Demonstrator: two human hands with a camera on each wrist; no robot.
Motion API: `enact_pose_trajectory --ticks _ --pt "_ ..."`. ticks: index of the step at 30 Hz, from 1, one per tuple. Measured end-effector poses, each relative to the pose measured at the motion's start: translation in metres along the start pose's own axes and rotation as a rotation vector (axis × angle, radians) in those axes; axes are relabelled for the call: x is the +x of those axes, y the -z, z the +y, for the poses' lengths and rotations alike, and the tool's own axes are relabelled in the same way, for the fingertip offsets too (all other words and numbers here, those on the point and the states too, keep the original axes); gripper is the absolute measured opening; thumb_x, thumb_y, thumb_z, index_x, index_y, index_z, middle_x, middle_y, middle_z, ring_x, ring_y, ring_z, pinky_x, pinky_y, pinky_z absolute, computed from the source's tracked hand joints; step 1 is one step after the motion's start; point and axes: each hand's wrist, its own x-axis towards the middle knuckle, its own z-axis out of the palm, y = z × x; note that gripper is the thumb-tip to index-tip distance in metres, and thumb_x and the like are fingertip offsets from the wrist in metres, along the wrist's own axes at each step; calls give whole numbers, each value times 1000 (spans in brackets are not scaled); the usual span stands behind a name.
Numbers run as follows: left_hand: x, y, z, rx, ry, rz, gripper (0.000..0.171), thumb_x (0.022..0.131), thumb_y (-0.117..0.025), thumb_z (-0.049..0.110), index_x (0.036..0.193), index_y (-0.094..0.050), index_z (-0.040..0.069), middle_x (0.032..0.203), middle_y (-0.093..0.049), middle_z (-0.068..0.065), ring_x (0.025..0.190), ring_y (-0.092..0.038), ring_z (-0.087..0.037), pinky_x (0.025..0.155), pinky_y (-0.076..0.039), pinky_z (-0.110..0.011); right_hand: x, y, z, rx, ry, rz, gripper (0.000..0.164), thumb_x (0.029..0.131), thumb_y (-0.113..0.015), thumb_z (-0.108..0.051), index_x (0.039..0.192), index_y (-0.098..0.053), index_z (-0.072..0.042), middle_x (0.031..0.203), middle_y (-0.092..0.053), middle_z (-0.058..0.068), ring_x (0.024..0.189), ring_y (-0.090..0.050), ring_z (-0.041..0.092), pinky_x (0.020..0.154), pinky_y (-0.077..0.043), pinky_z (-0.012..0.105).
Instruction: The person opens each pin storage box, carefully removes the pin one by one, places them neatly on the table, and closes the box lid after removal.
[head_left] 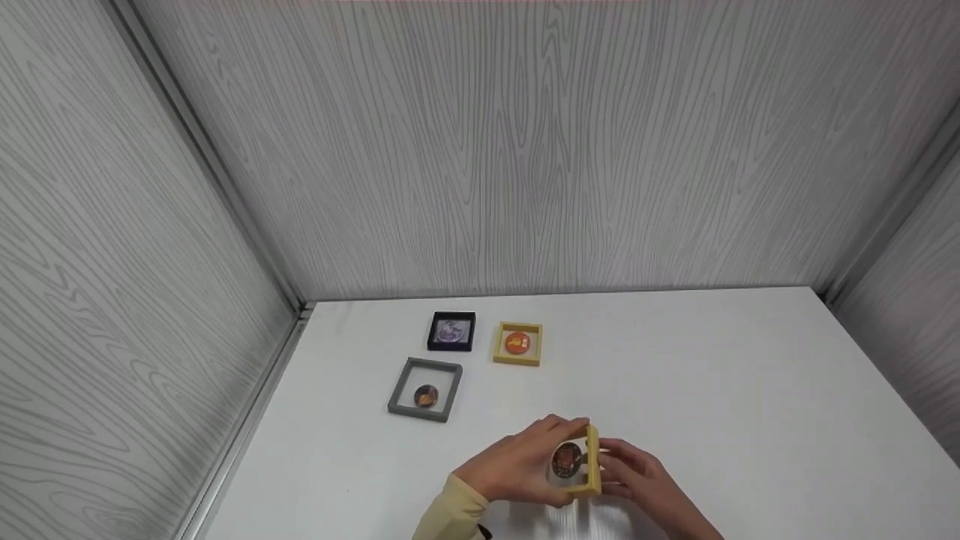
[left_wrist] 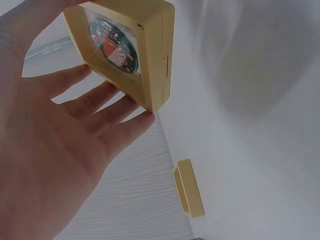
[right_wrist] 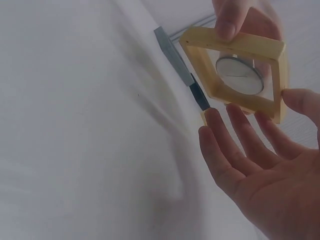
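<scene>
Left grip (head_left: 521, 463) grasping yellow frame (head_left: 593, 465) by opposite edges; right grip (head_left: 643, 480) loose, touching its right side.

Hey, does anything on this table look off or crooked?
Yes: in the gray frame, the small round badge sits close to the near edge, not centered like the orange badge nearby. Nothing looks spilled.

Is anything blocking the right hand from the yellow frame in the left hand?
Nothing visible stands between them: the right hand is at the held yellow frame, its thumb at one edge. The gray frame, dark frame and other yellow frame lie farther back and left on the table, clear of both.
</scene>
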Motion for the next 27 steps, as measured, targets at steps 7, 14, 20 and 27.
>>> enact_pose_trajectory --ticks 7,14,20,27 --pt "-1 0 6 -71 -79 50 97 75 -81 40 153 -22 37 138 -49 8 118 -50 0 105 -47 -23 -5 3 -6 159 -29 -117 70 103 -48 -36 156 -14 -5 141 -52 9 121 -61 20 99 -55 39" --pt "-1 -4 13 -154 -176 78 99 75 -81 36 152 -19 38 137 -48 10 118 -51 -2 105 -47 -22 -8 2 -8 310 -33 -330 67 105 -36 -32 158 -2 -10 151 -43 10 130 -55 24 106 -49 46" --pt "-1 -8 18 -205 -180 63 99 75 -81 32 152 -19 37 135 -46 12 118 -53 -5 106 -46 -21 -8 2 -6 351 -1 -431 56 105 -27 -29 157 -15 -12 152 -41 12 135 -49 24 111 -44 43" --pt "-5 -15 19 -260 -180 70 91 80 -79 38 151 -22 38 141 -41 15 123 -49 -2 110 -44 -24 -12 1 -3 342 -35 -359 67 103 -31 -30 156 -2 -1 146 -46 14 129 -55 25 107 -48 42"
